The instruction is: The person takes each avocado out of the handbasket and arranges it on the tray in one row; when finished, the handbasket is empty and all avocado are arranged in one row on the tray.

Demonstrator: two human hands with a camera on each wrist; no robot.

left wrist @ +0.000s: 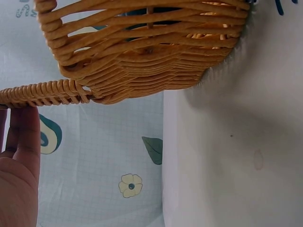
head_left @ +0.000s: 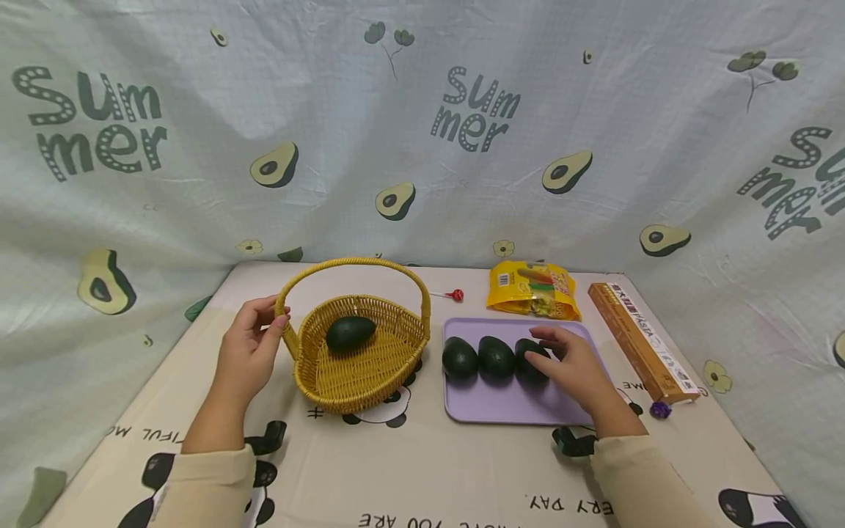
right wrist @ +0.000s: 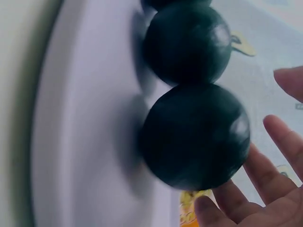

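Woven yellow cane makes the basket (head_left: 359, 359), which stands near the left edge of the table (head_left: 422, 469), a little toward the far side. Its walls are of tight round strands, and an arched handle (head_left: 356, 265) of twisted cane goes over it. The left hand (head_left: 249, 346) holds the base of this handle where it joins the rim, fingers curled round the strand, probably to keep the light basket from sliding. One dark green avocado (head_left: 350, 332) lies inside on the woven bottom.

Beside the basket, toward the right edge, is a flat lilac tray (head_left: 502, 411) of smooth plastic with rounded corners. Three more avocados (head_left: 460, 358) lie in a row on its far half, touching one another; their skin is dark, a little glossy, egg-shaped. The right hand (head_left: 573, 365) lies over the rightmost avocado (head_left: 530, 359), and the right wrist view shows the fingers (right wrist: 265, 175) loosely spread and cupped beside it, not closed round it.

Along the far edge are a yellow snack bag (head_left: 533, 290), a red lollipop (head_left: 454, 295) and a long brown box (head_left: 642, 339) at the right edge.
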